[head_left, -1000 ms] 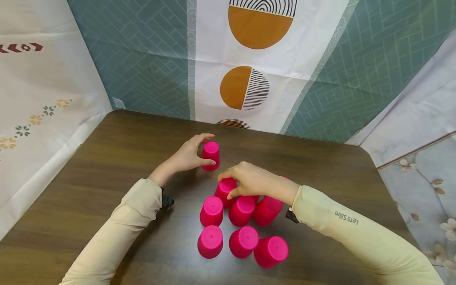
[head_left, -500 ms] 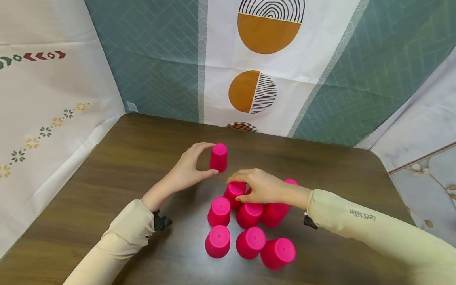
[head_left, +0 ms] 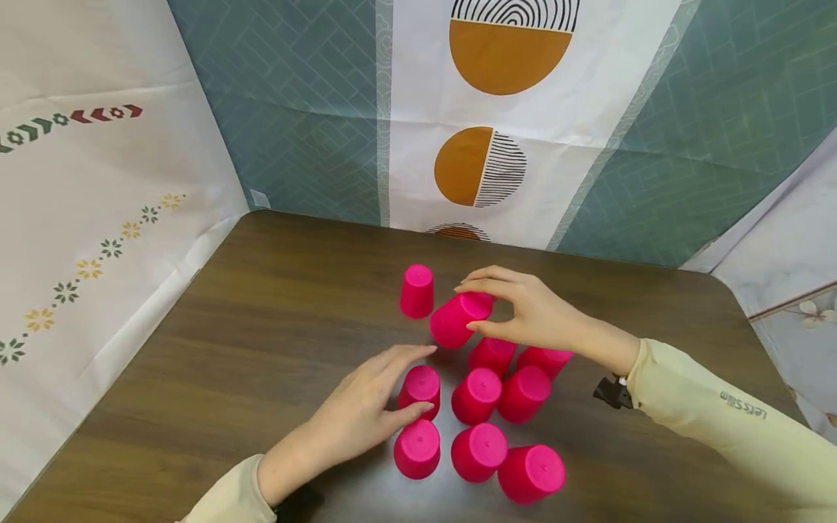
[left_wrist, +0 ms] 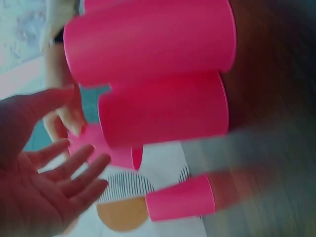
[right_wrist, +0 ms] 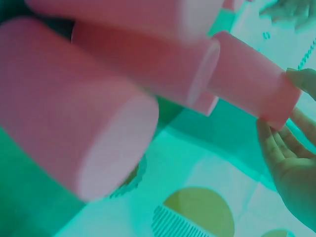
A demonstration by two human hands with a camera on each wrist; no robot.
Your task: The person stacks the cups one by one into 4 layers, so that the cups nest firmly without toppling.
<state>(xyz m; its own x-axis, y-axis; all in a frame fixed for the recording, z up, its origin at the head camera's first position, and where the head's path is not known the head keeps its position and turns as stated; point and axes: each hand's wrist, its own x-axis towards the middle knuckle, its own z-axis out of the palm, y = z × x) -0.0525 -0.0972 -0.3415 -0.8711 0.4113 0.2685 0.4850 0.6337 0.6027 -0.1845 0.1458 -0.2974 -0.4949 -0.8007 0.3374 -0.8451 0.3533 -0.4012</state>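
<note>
My right hand [head_left: 532, 309] pinches a pink cup [head_left: 456, 323] near its closed top; the cup tilts, and in the right wrist view thumb and fingertips sit at its end. To its left, a single upside-down pink cup [head_left: 417, 294] stands apart at the back. My left hand [head_left: 366, 407] has fingers and thumb spread on either side of another upside-down cup [head_left: 418, 388], the left one of the middle row. In the left wrist view the left hand [left_wrist: 49, 182] has extended fingers and grips nothing. Whether it touches that cup I cannot tell.
Several more upside-down pink cups stand close together: a front row with a right cup [head_left: 532, 473], a middle row with a cup [head_left: 477, 396], and a cup [head_left: 495, 356] behind. The brown wooden table [head_left: 216, 349] meets cloth-covered walls [head_left: 314, 109] at the back and sides.
My left hand has let go of the back cup and come down toward the near left cups. My right hand has lifted its cup out of the group, moving it backward and tilting it.
</note>
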